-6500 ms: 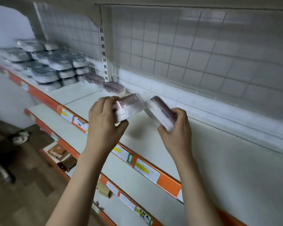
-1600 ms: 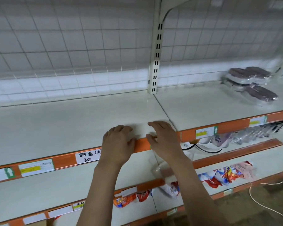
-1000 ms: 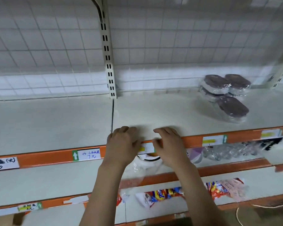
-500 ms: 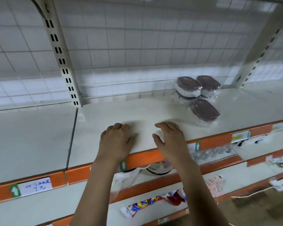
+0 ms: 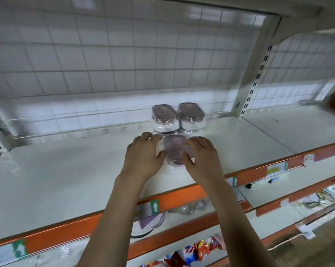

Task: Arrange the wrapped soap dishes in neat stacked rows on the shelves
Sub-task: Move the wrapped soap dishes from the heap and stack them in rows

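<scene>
Both hands have advanced from the orange front edge [image 5: 182, 195] of the shelf [image 5: 66, 170] to the front soap dish [image 5: 175, 149]. The left hand [image 5: 143, 157] and right hand [image 5: 201, 158] flank this wrapped dish, thumbs at its sides. Whether the fingers clamp it or only touch it cannot be told. The dish lies on the shelf just in front of two stacked dishes [image 5: 179, 118] at the back grid. Judgement: repositioning of the loose dish begins; most of the shelf remains unfilled.
</scene>
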The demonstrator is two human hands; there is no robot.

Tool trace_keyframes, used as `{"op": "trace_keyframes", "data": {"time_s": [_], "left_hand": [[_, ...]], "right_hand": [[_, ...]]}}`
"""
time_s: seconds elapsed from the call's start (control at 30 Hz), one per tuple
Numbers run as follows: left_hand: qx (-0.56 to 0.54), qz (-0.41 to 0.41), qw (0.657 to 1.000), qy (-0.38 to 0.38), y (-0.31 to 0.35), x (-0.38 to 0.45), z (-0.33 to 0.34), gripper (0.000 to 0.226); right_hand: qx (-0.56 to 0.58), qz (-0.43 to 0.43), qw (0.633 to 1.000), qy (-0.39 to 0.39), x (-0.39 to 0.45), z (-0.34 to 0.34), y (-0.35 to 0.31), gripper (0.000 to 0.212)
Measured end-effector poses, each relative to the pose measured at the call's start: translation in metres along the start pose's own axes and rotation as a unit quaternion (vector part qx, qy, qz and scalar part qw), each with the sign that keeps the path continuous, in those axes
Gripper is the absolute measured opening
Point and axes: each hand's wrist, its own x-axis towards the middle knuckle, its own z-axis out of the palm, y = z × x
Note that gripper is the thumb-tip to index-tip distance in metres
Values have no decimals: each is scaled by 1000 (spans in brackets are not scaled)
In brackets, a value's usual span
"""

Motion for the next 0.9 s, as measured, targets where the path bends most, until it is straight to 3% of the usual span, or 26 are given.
{"op": "trace_keyframes", "data": {"time_s": [0.23, 0.4, 0.57, 0.7, 0.9], "left_hand": [[45, 1, 999, -9, 41, 87, 20, 46], [88, -23, 994, -67, 36, 133, 31, 60], [149, -82, 980, -100, 35, 149, 48, 78], [162, -94, 979, -74, 31, 156, 57, 79], [138, -81, 984, -78, 27, 159, 51, 89]], "right_hand": [[-19, -59, 998, -34, 65, 1, 65, 38], [-85, -103, 978, -162, 118, 5, 90, 72], [-157, -144, 948, -237, 146, 19, 100, 92], [-174, -150, 939, -255, 151, 31, 108, 94], [-99, -148, 953, -246, 157, 36, 118, 87]]}}
